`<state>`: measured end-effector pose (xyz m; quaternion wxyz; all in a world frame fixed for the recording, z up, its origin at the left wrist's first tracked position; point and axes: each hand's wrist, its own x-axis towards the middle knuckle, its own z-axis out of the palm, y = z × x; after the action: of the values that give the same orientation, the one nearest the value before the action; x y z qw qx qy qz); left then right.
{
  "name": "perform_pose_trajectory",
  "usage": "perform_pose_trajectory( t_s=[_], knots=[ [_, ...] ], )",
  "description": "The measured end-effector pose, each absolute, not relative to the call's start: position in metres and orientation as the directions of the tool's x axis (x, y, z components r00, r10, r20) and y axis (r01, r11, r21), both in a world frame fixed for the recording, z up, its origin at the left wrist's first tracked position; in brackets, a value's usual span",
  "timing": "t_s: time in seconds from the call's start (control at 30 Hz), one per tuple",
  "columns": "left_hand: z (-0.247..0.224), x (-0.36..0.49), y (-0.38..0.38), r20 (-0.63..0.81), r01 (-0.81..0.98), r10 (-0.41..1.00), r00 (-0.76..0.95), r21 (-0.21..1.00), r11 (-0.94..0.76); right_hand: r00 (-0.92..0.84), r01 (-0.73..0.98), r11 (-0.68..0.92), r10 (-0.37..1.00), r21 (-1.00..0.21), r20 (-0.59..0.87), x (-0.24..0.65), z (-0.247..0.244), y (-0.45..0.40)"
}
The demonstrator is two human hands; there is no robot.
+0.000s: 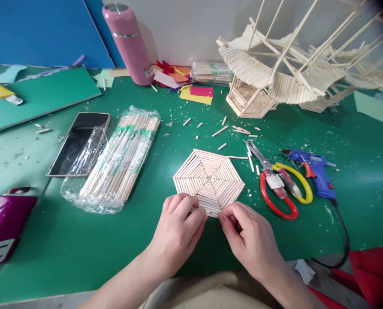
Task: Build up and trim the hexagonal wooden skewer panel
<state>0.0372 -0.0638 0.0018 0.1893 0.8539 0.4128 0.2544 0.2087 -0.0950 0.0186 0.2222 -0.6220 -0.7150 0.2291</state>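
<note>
A hexagonal panel of thin wooden sticks (209,178) lies on the green table in front of me, its sticks running in rings around a small centre. My left hand (180,229) is at its lower left edge, thumb and fingers pinched together; whatever lies between them is hidden. At the lower right edge, my right hand (251,234) has thumb and forefinger closed on the panel's near corner. A loose stick (237,157) touches or nearly touches the panel's upper right side.
Scissors (275,182) and a blue glue gun (316,169) lie right. Bagged sticks (120,159), a phone (82,141) and a purple power strip (7,227) are left. Behind stand a pink bottle (130,45) and a stick model (252,96). Stick offcuts (220,131) are scattered beyond the panel.
</note>
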Motion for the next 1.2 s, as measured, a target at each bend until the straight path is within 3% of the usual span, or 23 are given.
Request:
perform_pose_trajectory(
  t_s=[0.43, 0.8, 1.03, 1.2],
  knots=[
    [0.003, 0.037, -0.064, 0.273, 0.611, 0.805, 0.526, 0.538, -0.581, -0.102, 0.787, 0.065, 0.994, -0.613, -0.025, 0.209, 0.019, -0.095],
    [0.003, 0.036, -0.065, 0.288, 0.601, 0.799, 0.528, 0.537, -0.592, -0.093, 0.831, 0.11, 0.994, -0.545, 0.06, 0.212, 0.014, -0.094],
    [0.004, 0.036, -0.066, 0.306, 0.623, 0.789, 0.533, 0.488, -0.611, -0.075, 0.691, 0.088, 0.996, -0.718, 0.05, 0.226, 0.017, -0.096],
    [0.002, 0.038, -0.067, 0.348, 0.615, 0.738, 0.579, 0.409, -0.675, -0.122, 0.711, 0.159, 0.987, -0.685, 0.102, 0.228, 0.014, -0.1]
  ],
)
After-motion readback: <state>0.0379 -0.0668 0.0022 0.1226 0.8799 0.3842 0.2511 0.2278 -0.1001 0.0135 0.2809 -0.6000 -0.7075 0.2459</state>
